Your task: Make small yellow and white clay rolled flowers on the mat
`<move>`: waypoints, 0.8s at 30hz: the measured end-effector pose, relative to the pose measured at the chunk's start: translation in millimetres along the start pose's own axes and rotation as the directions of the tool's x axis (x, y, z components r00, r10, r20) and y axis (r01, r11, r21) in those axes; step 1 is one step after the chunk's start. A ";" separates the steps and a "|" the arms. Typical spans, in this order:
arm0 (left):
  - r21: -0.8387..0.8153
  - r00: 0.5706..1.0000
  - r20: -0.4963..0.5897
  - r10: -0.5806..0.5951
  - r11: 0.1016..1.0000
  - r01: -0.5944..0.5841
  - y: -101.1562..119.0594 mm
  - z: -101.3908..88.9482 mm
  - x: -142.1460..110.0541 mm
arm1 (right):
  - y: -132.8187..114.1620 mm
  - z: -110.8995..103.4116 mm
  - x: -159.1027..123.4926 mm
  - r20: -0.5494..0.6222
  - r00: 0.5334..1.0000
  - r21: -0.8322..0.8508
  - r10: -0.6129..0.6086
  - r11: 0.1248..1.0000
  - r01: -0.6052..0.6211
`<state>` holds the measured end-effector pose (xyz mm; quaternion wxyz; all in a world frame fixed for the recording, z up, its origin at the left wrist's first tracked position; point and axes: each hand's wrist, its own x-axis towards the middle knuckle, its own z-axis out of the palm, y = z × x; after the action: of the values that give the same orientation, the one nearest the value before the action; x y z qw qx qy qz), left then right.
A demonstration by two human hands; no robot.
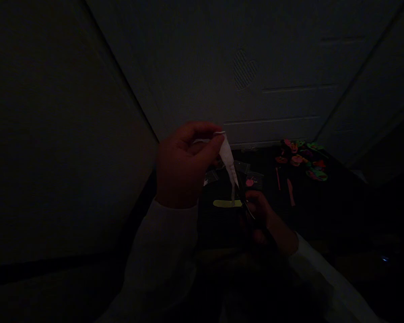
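Note:
The view is very dark. My left hand [188, 166], raised in the middle, pinches the top of a thin white piece [226, 152] between thumb and fingers; whether it is cloth or paper I cannot tell. From there it hangs down, with a narrow strip [233, 190] dangling at its lower end. Lower and to the right, my right hand [264, 213] is closed around what look like dark scissors [243, 197]. Their blades point up and meet the lower edge of the white piece. Shadow hides most of the handles.
On the dark table [218, 229] lie a yellow-green flat stick [224, 203], small clear bags [254, 181], a pink thin rod [278, 178] and a pink plastic knife [291, 193]. A colourful heap of small pieces [303, 159] sits at the back right. Behind stands a pale panel with a heart relief [244, 69].

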<state>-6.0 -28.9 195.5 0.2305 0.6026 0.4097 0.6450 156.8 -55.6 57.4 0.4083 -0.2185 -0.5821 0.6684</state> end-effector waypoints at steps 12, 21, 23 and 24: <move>0.003 1.000 -0.003 -0.002 1.000 0.002 -0.7 -0.6 0.2 | 3.0 -1.9 -1.2 -0.035 0.999 -0.056 0.003 0.998 -0.005; -0.010 1.000 0.021 0.022 1.000 -0.022 -2.5 -1.6 0.7 | 0.2 -0.9 -4.2 -0.042 0.999 -0.083 0.016 0.996 -0.020; -0.004 1.000 0.015 0.018 1.000 -0.018 -1.8 -1.6 0.9 | 1.1 -1.2 -3.6 -0.038 0.999 -0.082 0.022 0.996 -0.025; 0.006 1.000 0.013 0.010 1.000 -0.010 -1.4 -1.5 1.0 | 1.6 -1.3 -3.3 -0.039 0.999 -0.078 0.022 0.997 -0.025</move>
<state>-7.9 -27.7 195.1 0.2282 0.6096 0.4069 0.6409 159.3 -57.4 55.0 0.4024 -0.2542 -0.5974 0.6454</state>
